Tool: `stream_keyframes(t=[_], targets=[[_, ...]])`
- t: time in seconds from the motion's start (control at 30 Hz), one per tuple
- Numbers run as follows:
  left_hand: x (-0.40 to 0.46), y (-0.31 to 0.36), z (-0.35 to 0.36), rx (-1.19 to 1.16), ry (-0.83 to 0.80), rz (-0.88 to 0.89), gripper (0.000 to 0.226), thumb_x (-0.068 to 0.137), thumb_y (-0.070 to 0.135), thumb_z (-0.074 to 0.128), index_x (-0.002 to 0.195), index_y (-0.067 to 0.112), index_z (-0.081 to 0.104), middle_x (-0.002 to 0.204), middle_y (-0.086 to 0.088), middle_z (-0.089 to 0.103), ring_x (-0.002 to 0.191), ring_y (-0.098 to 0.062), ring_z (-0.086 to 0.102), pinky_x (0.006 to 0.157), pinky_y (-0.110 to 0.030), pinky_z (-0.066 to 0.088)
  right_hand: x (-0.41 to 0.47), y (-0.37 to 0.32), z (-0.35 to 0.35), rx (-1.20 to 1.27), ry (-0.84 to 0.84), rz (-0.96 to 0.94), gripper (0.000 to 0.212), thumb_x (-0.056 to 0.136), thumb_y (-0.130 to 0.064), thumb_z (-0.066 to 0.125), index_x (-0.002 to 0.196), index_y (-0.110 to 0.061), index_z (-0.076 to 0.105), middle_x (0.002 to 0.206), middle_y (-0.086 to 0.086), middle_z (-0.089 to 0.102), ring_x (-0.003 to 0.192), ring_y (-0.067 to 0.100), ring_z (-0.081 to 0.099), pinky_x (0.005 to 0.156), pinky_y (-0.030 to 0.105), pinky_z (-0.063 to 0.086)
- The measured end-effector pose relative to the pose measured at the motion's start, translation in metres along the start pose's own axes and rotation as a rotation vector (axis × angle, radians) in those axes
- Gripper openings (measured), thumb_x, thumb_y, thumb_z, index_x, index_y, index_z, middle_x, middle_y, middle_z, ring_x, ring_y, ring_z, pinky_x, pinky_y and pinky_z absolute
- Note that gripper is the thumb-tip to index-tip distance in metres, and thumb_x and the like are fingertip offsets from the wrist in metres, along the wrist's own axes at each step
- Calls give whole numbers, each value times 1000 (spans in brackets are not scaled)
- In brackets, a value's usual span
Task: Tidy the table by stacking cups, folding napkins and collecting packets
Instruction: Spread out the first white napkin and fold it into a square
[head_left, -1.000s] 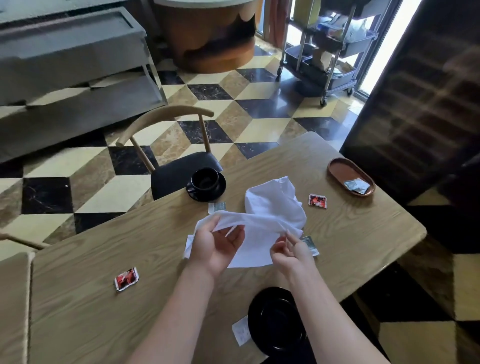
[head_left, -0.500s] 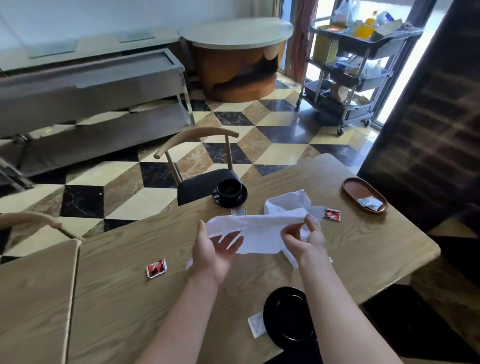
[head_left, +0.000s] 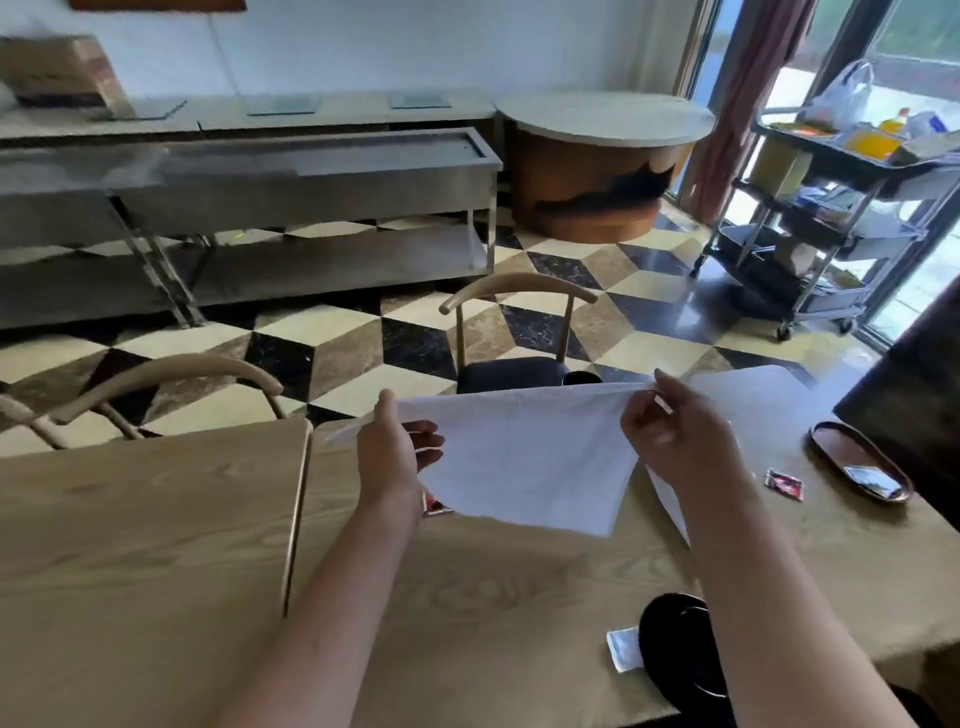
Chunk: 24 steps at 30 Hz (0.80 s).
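Two raised hands, left (head_left: 390, 457) and right (head_left: 670, 431), each grip pinching the spread napkin (head_left: 524, 457).

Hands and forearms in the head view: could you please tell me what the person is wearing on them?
Nothing shows on either. The left hand and right hand are bare, with no gloves, rings, watch or bracelet visible. Both forearms are uncovered for as far as the picture shows them, and no sleeve edge comes into view.

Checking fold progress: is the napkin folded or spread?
Spread: left hand and right hand hold the napkin stretched above the table.
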<state>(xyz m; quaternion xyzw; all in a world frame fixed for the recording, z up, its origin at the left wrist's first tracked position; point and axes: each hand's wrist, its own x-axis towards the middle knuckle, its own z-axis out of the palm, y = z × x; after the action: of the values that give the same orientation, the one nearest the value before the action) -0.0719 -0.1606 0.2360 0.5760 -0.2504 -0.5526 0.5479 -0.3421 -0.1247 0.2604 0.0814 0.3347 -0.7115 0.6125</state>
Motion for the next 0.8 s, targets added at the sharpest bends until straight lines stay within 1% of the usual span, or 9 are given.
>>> stream_keyframes(t=[0.03, 0.1, 0.2, 0.3, 0.37, 0.47, 0.57, 0.7, 0.8], targets=[[4, 8, -18, 8, 17, 15, 40, 96, 42, 54, 78, 8, 66, 53, 0, 68, 50, -15, 65, 51, -28, 51, -7, 13, 5, -6, -5, -5, 25, 98, -12, 61, 77, -13, 49, 66, -3, 47, 61, 4, 48, 56, 12, 48], [10, 22, -56, 1, 43, 34, 25, 91, 33, 63, 81, 10, 66, 56, -1, 68, 52, -15, 66, 52, -28, 52, -21, 38, 12, -20, -36, -39, 28, 99, -14, 59, 73, -12, 50, 57, -2, 52, 54, 6, 49, 53, 15, 48], [16, 36, -103, -40, 55, 26, 25, 91, 34, 61, 82, 11, 66, 57, 0, 68, 53, -16, 66, 54, -29, 52, -37, 74, 15, -67, -58, -71, 28, 102, -18, 54, 75, -13, 52, 53, -1, 56, 48, 8, 52, 54, 17, 48], [21, 49, -130, -84, 74, 26, 26, 92, 35, 59, 83, 12, 65, 58, 0, 68, 52, -15, 65, 52, -27, 51, -40, 96, 21, -132, -13, -121, 24, 104, -22, 51, 81, -14, 54, 59, -2, 56, 55, 9, 52, 52, 18, 51], [29, 59, -144, -63, 73, 36, 23, 90, 34, 63, 86, 12, 66, 65, -2, 68, 55, -15, 66, 53, -26, 52, -37, 105, 28, -188, 1, -157, 21, 104, -22, 51, 86, -14, 57, 60, -1, 60, 59, 10, 54, 51, 18, 52], [49, 69, -151, -41, 50, 29, 25, 88, 32, 69, 99, 10, 68, 80, -5, 68, 67, -16, 71, 60, -29, 56, -24, 107, 39, -249, -20, -147, 16, 101, -21, 55, 89, -13, 59, 70, 2, 63, 63, 11, 58, 54, 20, 54], [75, 74, -145, -68, 53, -9, 30, 90, 37, 66, 108, 12, 66, 92, -8, 72, 82, -22, 76, 64, -33, 57, 2, 105, 57, -262, 11, -77, 17, 98, -24, 61, 86, -12, 59, 76, 7, 63, 65, 14, 63, 57, 24, 57], [111, 76, -128, -100, 52, -65, 28, 93, 35, 63, 108, 11, 64, 93, -10, 73, 83, -25, 77, 63, -33, 58, 44, 107, 82, -296, 46, -24, 23, 101, -26, 56, 86, -9, 61, 87, 8, 64, 72, 15, 64, 58, 24, 58], [133, 84, -116, -123, 55, -61, 24, 92, 32, 65, 104, 11, 63, 95, -12, 73, 82, -25, 77, 64, -32, 60, 71, 105, 101, -328, 46, -15, 20, 102, -26, 55, 94, -9, 62, 92, 8, 64, 77, 15, 64, 59, 24, 57]])
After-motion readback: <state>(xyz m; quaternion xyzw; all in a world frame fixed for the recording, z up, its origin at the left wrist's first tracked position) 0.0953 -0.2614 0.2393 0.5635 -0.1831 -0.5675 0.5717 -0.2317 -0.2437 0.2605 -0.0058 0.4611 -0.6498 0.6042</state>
